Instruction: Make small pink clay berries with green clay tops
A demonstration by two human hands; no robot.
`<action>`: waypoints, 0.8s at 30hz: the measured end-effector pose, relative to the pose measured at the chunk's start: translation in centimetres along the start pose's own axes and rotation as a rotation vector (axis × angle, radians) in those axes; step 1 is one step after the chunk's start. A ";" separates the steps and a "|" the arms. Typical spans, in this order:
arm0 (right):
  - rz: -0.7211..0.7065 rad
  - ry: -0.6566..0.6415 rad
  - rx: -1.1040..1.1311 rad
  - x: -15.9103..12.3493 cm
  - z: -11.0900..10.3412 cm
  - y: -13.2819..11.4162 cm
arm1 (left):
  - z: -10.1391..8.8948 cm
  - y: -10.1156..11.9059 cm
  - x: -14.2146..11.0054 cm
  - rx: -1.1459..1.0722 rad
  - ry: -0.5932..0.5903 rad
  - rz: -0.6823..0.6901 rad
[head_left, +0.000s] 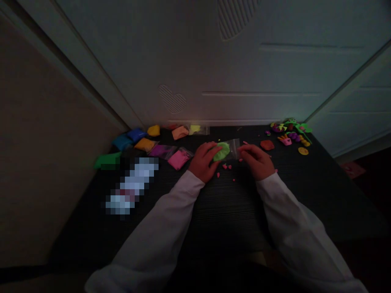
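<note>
A small clear zip bag [234, 149] with light green modelling clay [222, 151] lies in the middle of the dark table. My left hand [204, 162] grips it at the clay end, thumb and fingers around the green lump. My right hand [257, 161] is closed in a pinch just right of the bag's zip end; what its fingertips hold is too dim to tell. Several small pink clay bits [226, 166] are scattered below the bag and between the hands.
Bags of coloured clay, such as pink [179, 158], purple [161, 151] and blue [136, 134], line the left and back. A blurred, bright phone-like shape [134, 185] lies at left. Finished clay figures [293, 132] and a flat red piece [267, 145] sit at right. A white panelled door [189, 53] stands behind.
</note>
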State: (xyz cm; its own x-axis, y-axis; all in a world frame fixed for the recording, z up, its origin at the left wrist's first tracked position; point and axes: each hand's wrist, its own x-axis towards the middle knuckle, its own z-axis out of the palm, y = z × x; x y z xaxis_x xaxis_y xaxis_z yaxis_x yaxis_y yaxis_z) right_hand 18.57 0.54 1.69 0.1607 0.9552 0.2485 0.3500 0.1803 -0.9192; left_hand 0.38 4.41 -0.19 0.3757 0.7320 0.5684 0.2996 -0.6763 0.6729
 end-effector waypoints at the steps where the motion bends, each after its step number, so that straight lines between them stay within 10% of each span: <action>1: -0.012 -0.007 -0.001 0.0 -0.1 -0.2 | 0.0 0.1 0.0 -0.013 -0.004 0.003; 11: 0.057 -0.159 -0.017 0.1 -0.4 0.6 | 0.3 -1.1 -0.2 0.254 -0.041 0.326; 24: 0.069 -0.136 -0.074 -0.1 0.2 0.6 | 0.5 -0.7 -0.3 0.251 -0.044 0.428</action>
State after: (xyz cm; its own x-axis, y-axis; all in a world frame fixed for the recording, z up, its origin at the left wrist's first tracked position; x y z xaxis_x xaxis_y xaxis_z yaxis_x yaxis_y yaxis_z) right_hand 18.59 0.60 1.01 0.0620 0.9886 0.1373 0.4103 0.1002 -0.9064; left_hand 0.49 4.66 -1.08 0.5460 0.3837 0.7448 0.3103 -0.9184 0.2456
